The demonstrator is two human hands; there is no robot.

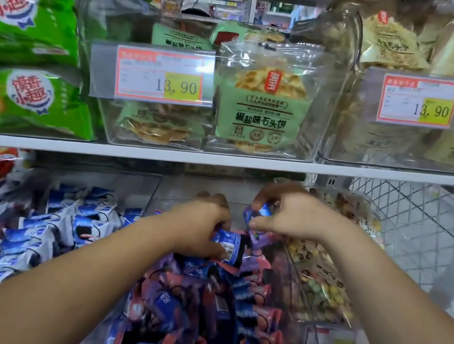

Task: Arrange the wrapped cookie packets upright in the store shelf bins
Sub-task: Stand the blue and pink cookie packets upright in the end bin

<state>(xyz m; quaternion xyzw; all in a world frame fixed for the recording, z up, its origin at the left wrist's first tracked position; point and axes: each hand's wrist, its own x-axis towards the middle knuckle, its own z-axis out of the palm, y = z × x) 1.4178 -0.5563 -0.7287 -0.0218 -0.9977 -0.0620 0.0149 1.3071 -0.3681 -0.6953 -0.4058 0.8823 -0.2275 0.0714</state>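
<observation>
Down on the lower shelf, both hands are in the middle bin (pixel 168 204), a clear one heaped with blue, pink and purple cookie packets (pixel 195 304) lying every which way rather than upright. The left hand (pixel 197 227) has its fingers curled round a blue packet (pixel 229 246) at the back of the heap, thumb underneath near its barcode. Just beside it the right hand (pixel 294 213) is raised a little above the pile, pinching a small blue and purple packet (pixel 261 212) between thumb and bent fingers. The bin to the left holds blue and white packets (pixel 52 220), mostly standing in rows. The one to the right holds bags of coloured sweets (pixel 320 287). On the shelf above, green-labelled cracker bags (pixel 261 103) stand in a clear bin next to a price tag (pixel 160 76) reading 13.90, with green snack bags (pixel 29 13) at far left. A wire basket (pixel 417 222) sits to the right.
</observation>
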